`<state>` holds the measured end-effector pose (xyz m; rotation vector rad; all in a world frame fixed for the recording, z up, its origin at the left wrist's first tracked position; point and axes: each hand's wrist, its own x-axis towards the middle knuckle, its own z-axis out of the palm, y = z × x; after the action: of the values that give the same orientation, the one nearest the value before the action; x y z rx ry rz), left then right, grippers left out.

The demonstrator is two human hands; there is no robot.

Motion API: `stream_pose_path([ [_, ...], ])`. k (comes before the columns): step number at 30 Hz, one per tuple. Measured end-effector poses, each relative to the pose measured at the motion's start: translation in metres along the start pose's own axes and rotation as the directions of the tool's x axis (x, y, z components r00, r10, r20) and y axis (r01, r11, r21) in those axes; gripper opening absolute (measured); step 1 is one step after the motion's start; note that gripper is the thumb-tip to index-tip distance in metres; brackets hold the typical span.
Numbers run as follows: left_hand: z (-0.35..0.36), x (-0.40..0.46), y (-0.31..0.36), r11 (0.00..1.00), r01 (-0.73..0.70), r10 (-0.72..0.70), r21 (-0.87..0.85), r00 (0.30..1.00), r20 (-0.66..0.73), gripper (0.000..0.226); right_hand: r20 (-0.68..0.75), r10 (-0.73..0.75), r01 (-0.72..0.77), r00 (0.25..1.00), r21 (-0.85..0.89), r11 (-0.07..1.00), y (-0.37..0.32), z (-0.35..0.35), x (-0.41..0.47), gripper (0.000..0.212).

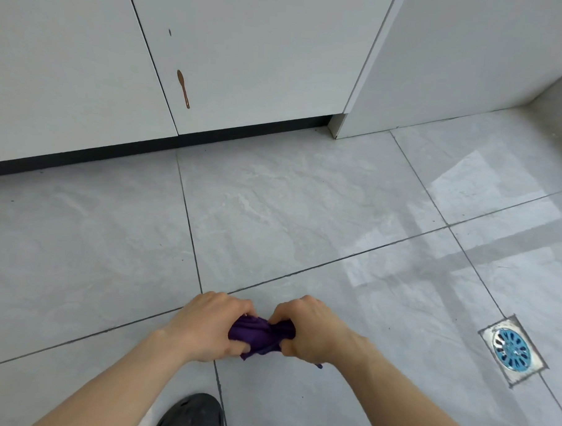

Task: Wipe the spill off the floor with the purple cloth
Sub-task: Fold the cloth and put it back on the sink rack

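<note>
Both hands are held low over the grey tiled floor (pixel 305 214), close together near the bottom centre of the view. The left hand (pixel 210 325) and the right hand (pixel 313 331) each have the fingers curled closed around one end of the purple cloth (pixel 258 334), which is bunched into a compact wad between them. Whether the wad touches the floor cannot be told. A short strip of the cloth hangs below the right hand. The wad sits just right of the point where two dark grout lines cross, on the near part of the floor, well apart from the cabinets. White cabinet doors (pixel 248 56) run along the far edge of the floor above a black toe-kick strip (pixel 147 142). A brown drip stain (pixel 183 87) marks the middle door near its left edge, with a smaller speck above it. Faint pale smears show on the tile in front of the cabinets; whether these are liquid cannot be told. A square floor drain (pixel 512 350) with a blue round grille is set in the floor toward the right edge. A black perforated shoe (pixel 193 415) is visible at the bottom edge, below the left forearm.
</note>
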<state>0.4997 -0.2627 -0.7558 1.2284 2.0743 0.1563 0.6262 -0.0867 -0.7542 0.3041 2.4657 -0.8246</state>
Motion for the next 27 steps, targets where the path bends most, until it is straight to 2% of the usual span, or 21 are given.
stream_pose_path([
  [4, -0.045, -0.002, 0.011, 0.999, 0.019, -0.014, 0.031, 0.989, -0.147, 0.043, -0.191, -0.027, 0.027, 0.981, -0.003, 1.000, -0.009, -0.038, -0.010, 0.040],
  [11, -0.140, -0.025, 0.047, 0.984, 0.054, 0.009, 0.170, 0.936, -0.351, 0.036, -0.477, -0.102, 0.060, 0.873, -0.103, 0.993, -0.051, -0.114, -0.032, 0.044],
  [18, -0.203, -0.062, 0.073, 0.965, 0.096, 0.019, 0.243, 0.903, -0.430, 0.036, -0.570, -0.130, 0.063, 0.811, -0.136, 0.989, -0.090, -0.159, -0.066, 0.044],
  [27, -0.302, -0.139, 0.140, 0.983, 0.091, -0.019, 0.160, 0.915, -0.404, 0.037, -0.540, -0.031, -0.013, 0.841, -0.078, 0.997, -0.172, -0.256, -0.159, 0.041],
])
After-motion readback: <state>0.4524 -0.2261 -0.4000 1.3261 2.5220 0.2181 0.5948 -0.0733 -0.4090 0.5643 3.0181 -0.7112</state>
